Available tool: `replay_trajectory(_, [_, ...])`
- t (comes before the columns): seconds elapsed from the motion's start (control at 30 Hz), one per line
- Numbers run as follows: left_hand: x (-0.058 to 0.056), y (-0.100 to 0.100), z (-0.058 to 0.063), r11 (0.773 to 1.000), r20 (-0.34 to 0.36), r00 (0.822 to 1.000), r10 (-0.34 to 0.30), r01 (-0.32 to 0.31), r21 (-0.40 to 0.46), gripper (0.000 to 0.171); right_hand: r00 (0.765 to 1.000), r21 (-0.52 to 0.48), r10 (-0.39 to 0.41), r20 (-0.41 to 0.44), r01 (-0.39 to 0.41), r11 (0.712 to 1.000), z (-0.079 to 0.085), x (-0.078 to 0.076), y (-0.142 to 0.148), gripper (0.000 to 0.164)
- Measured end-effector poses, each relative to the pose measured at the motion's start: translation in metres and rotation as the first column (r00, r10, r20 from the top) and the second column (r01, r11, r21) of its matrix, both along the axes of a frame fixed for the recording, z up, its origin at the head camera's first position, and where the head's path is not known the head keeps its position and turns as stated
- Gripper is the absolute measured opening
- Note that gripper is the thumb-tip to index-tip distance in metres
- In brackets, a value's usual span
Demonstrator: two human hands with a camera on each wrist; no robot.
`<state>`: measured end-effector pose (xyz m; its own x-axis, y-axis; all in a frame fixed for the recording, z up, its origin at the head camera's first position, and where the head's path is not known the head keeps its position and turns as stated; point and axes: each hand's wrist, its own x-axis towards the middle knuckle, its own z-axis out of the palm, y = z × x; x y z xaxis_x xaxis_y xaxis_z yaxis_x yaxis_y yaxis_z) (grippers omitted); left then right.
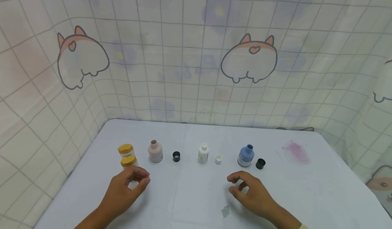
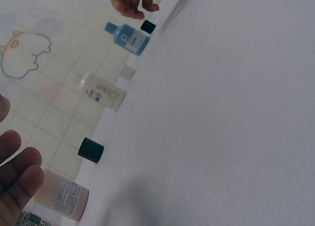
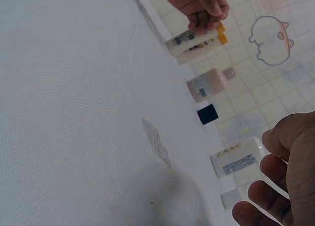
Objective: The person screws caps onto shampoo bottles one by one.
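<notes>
Here's the left hand, fingers loosely bent, thumb close to the fingertips, holding nothing. Just beyond it stand two yellow-lidded bottles: the back one and the front one, the latter partly hidden behind the knuckles; whether skin meets plastic, I can't tell. Ahead and slightly right of that hand, the pink bottle stands upright and uncapped, with a dark cap to its right.

Over to the right hand: relaxed curl, a clear gap between thumb and index finger, also empty, hovering over the worktop. Straight beyond it, near, there's the blue bottle, upright and uncapped, and a second dark cap lies to the right of that.

Between the two hands and farther out, the white bottle stands uncapped, a white cap at its right. A grey patch marks the surface left of the right hand; a pink smear sits beyond and right of it.
</notes>
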<state>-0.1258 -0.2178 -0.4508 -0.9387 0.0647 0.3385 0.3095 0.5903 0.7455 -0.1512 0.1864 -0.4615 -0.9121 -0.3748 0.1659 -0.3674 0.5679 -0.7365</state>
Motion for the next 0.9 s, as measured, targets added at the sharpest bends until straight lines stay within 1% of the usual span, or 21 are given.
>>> replay_trajectory(0.1, [-0.001,0.006,-0.004,1.0,0.011,1.0,-0.012,0.012,-0.007,0.021,1.0,-0.005,0.004,-0.005,-0.004,1.0,-0.001,-0.001,0.0,0.024])
replay_trajectory(0.2, [-0.003,0.012,-0.007,1.0,0.041,0.999,-0.013,0.014,-0.017,0.032,1.0,-0.008,0.007,-0.003,-0.007,1.0,-0.001,-0.001,-0.001,0.026])
replay_trajectory(0.3, [-0.006,0.019,-0.008,1.0,0.124,0.992,-0.001,0.004,-0.019,0.045,1.0,-0.013,0.015,0.001,-0.015,1.0,-0.002,-0.002,-0.003,0.026])
replay_trajectory(0.4, [-0.007,0.025,-0.009,1.0,0.218,0.976,0.006,-0.003,-0.017,0.055,1.0,-0.013,0.018,0.01,-0.018,1.0,-0.002,-0.002,-0.005,0.025])
replay_trajectory(0.47, [-0.008,0.029,-0.01,1.0,0.254,0.967,0.011,-0.007,-0.018,0.058,1.0,-0.013,0.018,0.011,-0.018,1.0,-0.002,-0.002,-0.005,0.024])
replay_trajectory(0.57, [-0.01,0.033,-0.012,1.0,0.26,0.966,0.015,-0.01,-0.019,0.063,1.0,-0.028,0.029,0.009,-0.029,0.999,-0.002,-0.003,-0.006,0.024])
replay_trajectory(0.63, [-0.011,0.034,-0.013,0.999,0.245,0.969,0.027,-0.019,-0.038,0.067,0.999,-0.044,0.043,0.006,-0.043,0.998,-0.002,-0.004,-0.008,0.025])
replay_trajectory(0.73, [-0.013,0.037,-0.014,0.997,0.244,0.968,0.052,-0.037,-0.066,0.074,0.997,-0.07,0.07,0.01,-0.069,0.995,-0.001,-0.005,-0.011,0.025])
replay_trajectory(0.8, [-0.015,0.039,-0.015,0.994,0.257,0.964,0.076,-0.055,-0.091,0.079,0.996,-0.079,0.084,0.015,-0.082,0.993,-0.001,-0.007,-0.014,0.026])
replay_trajectory(0.9, [-0.017,0.041,-0.015,0.992,0.29,0.951,0.106,-0.082,-0.096,0.084,0.995,-0.098,0.097,0.023,-0.094,0.991,-0.003,-0.009,-0.02,0.028])
